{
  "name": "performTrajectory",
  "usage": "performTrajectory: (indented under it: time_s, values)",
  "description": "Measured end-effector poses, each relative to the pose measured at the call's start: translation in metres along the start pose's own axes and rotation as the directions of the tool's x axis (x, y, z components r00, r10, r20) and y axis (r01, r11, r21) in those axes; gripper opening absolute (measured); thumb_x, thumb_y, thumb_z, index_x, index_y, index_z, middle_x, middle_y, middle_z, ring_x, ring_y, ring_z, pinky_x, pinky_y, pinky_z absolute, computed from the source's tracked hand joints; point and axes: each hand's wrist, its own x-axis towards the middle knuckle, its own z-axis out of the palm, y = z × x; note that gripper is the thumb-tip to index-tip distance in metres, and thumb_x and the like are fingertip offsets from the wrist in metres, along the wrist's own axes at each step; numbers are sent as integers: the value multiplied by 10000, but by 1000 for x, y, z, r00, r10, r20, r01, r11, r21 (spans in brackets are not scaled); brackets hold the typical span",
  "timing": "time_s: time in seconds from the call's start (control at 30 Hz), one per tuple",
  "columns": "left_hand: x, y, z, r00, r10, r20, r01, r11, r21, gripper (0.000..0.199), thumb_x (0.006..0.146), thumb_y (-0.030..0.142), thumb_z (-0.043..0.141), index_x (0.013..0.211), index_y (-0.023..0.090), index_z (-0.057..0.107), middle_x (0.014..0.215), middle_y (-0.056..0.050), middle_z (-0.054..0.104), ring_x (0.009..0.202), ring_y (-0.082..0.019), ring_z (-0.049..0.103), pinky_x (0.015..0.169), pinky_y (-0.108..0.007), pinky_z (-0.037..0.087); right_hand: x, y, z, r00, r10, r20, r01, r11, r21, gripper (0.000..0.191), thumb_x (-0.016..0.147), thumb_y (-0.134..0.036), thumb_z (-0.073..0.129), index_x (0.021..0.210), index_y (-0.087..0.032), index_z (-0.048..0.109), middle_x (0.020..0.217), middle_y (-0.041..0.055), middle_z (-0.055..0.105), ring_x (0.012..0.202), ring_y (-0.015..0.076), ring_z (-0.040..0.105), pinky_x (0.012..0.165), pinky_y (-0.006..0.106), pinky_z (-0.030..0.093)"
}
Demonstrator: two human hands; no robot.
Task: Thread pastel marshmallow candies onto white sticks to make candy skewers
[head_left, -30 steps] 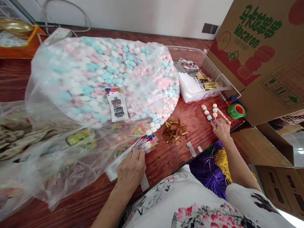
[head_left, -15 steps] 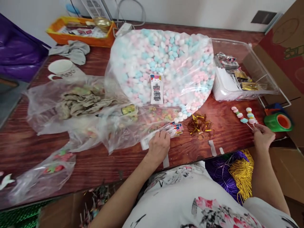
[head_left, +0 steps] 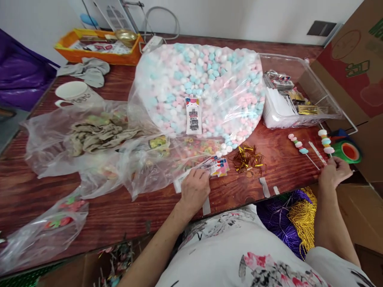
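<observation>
Hands: right hand (head_left: 335, 173) now pinches one candy skewer (head_left: 326, 142) by its stick, lifted upright off the table's right edge; half a second ago both skewers lay side by side. Left hand (head_left: 194, 189) stays pressed, fingers curled, on the printed sleeves (head_left: 217, 166) at the front edge.
Change: second skewer (head_left: 297, 144) is left lying flat, so one is singled out for handling.
Around: big candy bag (head_left: 209, 83) fills mid-table; clear tray (head_left: 305, 115) at the right edge; green tape roll (head_left: 348, 151) just beside the raised skewer, perhaps touching.
Obstruction: gold twist ties (head_left: 248, 159) lie scattered between the hands.

Right hand (head_left: 334, 173) lifted candy skewer (head_left: 326, 142)
</observation>
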Motion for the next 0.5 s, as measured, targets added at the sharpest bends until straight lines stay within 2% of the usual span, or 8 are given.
performTrajectory:
  time_s: [0.07, 0.13, 0.17, 0.2, 0.27, 0.4, 0.43, 0.5]
  values:
    - [2, -9, 3, 995, -10, -97, -2, 993, -120, 169, 897, 156, 528, 799, 178, 664, 833, -61, 686, 831, -205, 603, 753, -327, 488, 1, -27, -21, 995, -89, -45, 92, 993, 72, 250, 816, -296, 559, 909, -134, 725, 834, 99, 704, 806, 255, 669, 793, 409, 550]
    - [4, -17, 6, 987, -10, -163, -18, 985, -169, 177, 903, 187, 550, 758, 179, 651, 787, -46, 680, 790, -192, 600, 743, -314, 484, 5, -60, -46, 947, -305, 103, 298, 951, 76, 225, 839, -304, 573, 913, -162, 731, 836, 80, 705, 792, 230, 659, 768, 374, 539]
    - [5, -20, 7, 984, 3, -178, -31, 987, -156, 181, 903, 201, 564, 744, 178, 648, 773, -44, 678, 773, -192, 597, 733, -311, 481, 7, -78, -59, 870, -440, 222, 433, 898, 82, 205, 843, -302, 584, 874, -167, 736, 797, 67, 696, 754, 210, 647, 744, 346, 524]
    - [5, -22, 9, 983, 26, -182, -49, 991, -122, 180, 902, 212, 577, 742, 178, 652, 770, -45, 681, 762, -195, 595, 723, -311, 477, 9, -97, -70, 761, -547, 349, 555, 827, 87, 196, 851, -292, 588, 866, -169, 740, 795, 62, 693, 737, 191, 638, 722, 316, 503]
    - [5, -22, 10, 984, 82, -159, -89, 995, -35, 154, 902, 229, 593, 783, 176, 677, 802, -54, 696, 766, -209, 600, 713, -318, 476, 10, -135, -83, 552, -624, 553, 748, 664, 2, 208, 878, -244, 549, 877, -181, 747, 814, 65, 691, 745, 181, 620, 649, 288, 422]
    - [-1, -19, 10, 984, 143, -103, -139, 989, 41, 143, 896, 188, 576, 949, 157, 705, 924, -87, 719, 857, -246, 621, 774, -346, 498, 1, -197, -71, 209, -440, 873, 943, 327, -61, 223, 836, -108, 496, 781, -141, 709, 801, 104, 664, 676, 171, 562, 559, 304, 251]
    - [-3, -18, 10, 985, 145, -98, -142, 989, 32, 161, 890, 167, 569, 977, 150, 704, 948, -94, 721, 878, -252, 622, 792, -353, 502, -1, -206, -61, 149, -396, 906, 959, 280, -35, 228, 833, -85, 483, 805, -131, 705, 844, 119, 672, 698, 175, 570, 566, 304, 247]
    - [-5, -18, 9, 988, 127, -93, -127, 992, -3, 187, 882, 135, 552, 992, 148, 702, 964, -100, 723, 892, -255, 623, 802, -362, 508, -4, -217, -41, 86, -349, 933, 976, 220, -8, 255, 843, -65, 454, 881, -117, 701, 936, 144, 678, 757, 192, 595, 586, 303, 264]
